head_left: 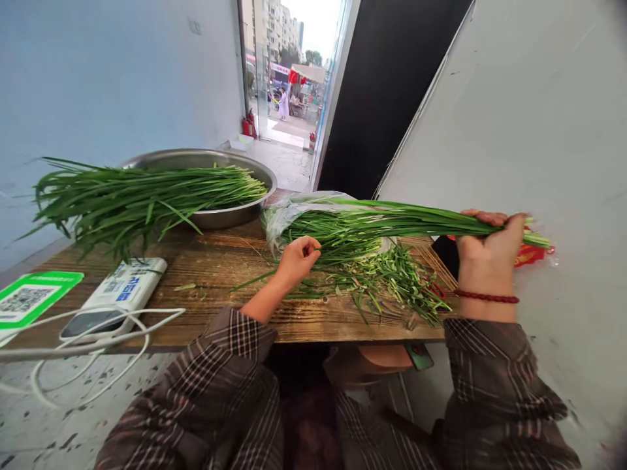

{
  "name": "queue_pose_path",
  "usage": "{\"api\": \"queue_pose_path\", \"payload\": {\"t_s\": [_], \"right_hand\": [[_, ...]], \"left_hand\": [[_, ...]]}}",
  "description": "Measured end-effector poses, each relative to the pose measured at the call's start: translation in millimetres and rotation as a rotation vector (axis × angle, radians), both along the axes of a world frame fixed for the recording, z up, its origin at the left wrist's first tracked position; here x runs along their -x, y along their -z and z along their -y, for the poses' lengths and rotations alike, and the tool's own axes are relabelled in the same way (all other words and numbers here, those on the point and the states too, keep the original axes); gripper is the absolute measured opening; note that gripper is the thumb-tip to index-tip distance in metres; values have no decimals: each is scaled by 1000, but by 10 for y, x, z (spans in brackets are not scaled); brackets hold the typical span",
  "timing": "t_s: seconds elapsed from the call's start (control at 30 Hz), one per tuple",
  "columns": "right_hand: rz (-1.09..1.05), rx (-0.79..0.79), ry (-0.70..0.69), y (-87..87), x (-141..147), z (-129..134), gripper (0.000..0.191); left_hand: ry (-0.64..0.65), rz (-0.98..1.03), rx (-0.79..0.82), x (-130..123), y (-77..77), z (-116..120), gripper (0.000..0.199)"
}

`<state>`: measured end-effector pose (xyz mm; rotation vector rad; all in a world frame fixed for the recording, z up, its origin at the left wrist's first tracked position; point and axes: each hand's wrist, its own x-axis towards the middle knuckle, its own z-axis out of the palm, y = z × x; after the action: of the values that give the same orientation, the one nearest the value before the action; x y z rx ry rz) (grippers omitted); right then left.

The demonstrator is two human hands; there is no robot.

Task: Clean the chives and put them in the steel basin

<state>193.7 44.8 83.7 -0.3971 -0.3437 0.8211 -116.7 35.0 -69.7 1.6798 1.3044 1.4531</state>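
Observation:
My right hand (492, 243) is wrapped around a bunch of garlic chives (421, 219) near its pale cut ends. Its long green leaves stretch left over a clear plastic bag (279, 219) that has more chives in and around it. My left hand (298, 261) is closed in a pinch beside those leaves, at the bag's near edge. Green shows at its fingertips, but what they hold is not clear. Below the bunch lies a loose heap of trimmed chive scraps (392, 277) on the wooden table (304, 323).
At the left, a steel basin (268, 179) bears a large pile of chives (147, 196) hanging over its rim. A white box-shaped device (122, 294), a green QR code card (34, 297) and a white cable (161, 312) are at the left front. Walls flank both sides.

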Motion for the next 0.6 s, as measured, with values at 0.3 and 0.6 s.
{"api": "queue_pose_path", "payload": {"t_s": [0.3, 0.6], "right_hand": [[7, -25, -59, 87, 11, -45, 35], [40, -50, -97, 70, 175, -7, 32]], "left_hand": [[-19, 57, -91, -133, -248, -89, 27], [72, 10, -116, -339, -387, -90, 29]]}}
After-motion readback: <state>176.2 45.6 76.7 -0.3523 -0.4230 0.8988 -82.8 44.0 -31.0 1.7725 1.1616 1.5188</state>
